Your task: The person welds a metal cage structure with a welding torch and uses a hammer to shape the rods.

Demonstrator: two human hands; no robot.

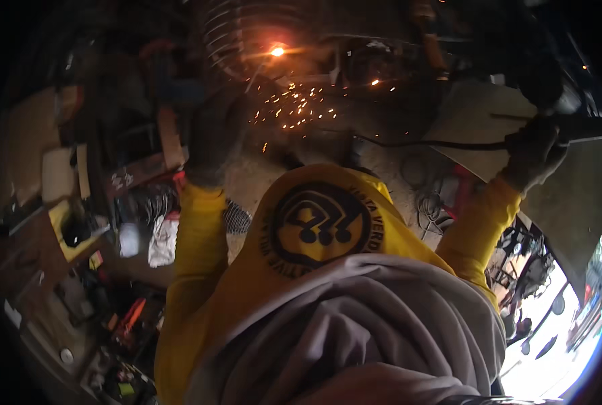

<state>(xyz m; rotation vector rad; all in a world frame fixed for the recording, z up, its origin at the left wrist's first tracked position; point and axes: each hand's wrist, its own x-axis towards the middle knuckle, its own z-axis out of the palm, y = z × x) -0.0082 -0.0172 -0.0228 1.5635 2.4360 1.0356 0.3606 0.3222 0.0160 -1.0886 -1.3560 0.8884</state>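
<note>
We look down over a yellow shirt and a grey cloth bunched at the lower centre of the frame. Both arms wear yellow sleeves and dark work gloves.

Left hand, upper left of centre: gloved, raised toward the bright spark point at top centre. It seems closed around something dark, but the glove and the dim light hide the fingers; we cannot tell what it pinches or how tightly.

Right hand, upper right: gloved, fingers curled and pressed around a dark handle-like tool, from which a black cable runs left across the frame toward the work.

The workpiece, a ribbed metal part, sits at the top, left of the spark point. A spray of sparks falls below it, toward the concrete floor.

Risks, as we judge them:
- Sparks land close to the shirt front and the loose grey cloth; a hot particle could scorch or ignite fabric.
- A white rag and a cluttered workbench lie at left, within plausible reach of stray sparks.
- The cable crosses beside the spark fall; it could get burnt or snag.
- Coiled wire on the floor at right of centre is a trip hazard.
- The left glove is nearest the spark point; a slip would bring it to the hot spot.
</note>
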